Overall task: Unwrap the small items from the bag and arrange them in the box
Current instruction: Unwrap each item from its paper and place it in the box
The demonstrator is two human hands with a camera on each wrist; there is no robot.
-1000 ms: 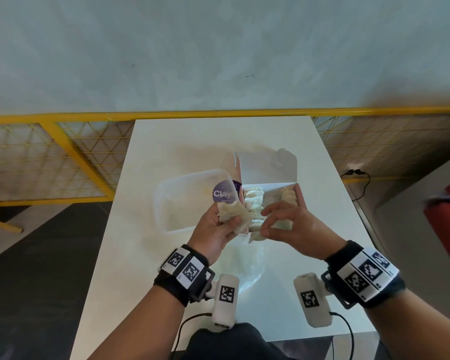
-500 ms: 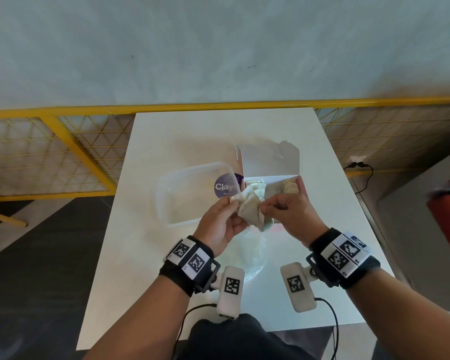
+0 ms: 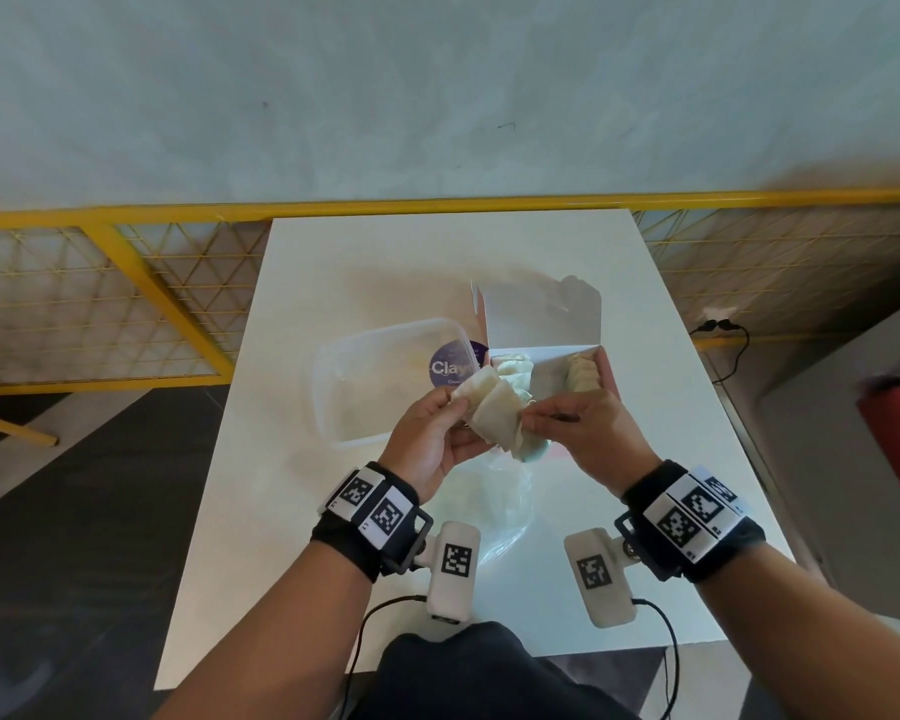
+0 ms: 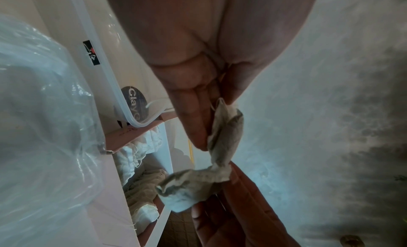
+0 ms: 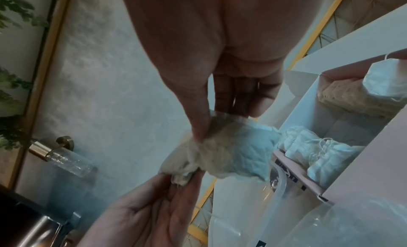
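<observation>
We read one label: a round purple sticker [image 3: 450,367] at centre frame in the head view, printed "Clay" in white, the rest cut off by the edge of the clear plastic container [image 3: 365,392] it shows through. Smaller print beneath it is too small to read. A small black tag on the container rim in the left wrist view is also illegible.

The left hand [image 3: 430,441] sits just left of centre, raised above the worktop [image 3: 333,283], wrist toward the lower edge of the frame. Its fingers [image 4: 193,122] and thumb pinch one end of a small wrapped pouch [image 3: 494,415]. The right hand [image 3: 580,426] sits just right of centre, mirrored, thumb and fingers pinching the other end of the same pouch. The pouch is cream-coloured, crumpled and twisted between the two grips.

The box [image 3: 541,324] stands open behind the hands, lid upright, with several pale pouches inside in two compartments. A clear plastic bag [image 3: 494,504] lies on the worktop below the hands, toward the lower centre.
</observation>
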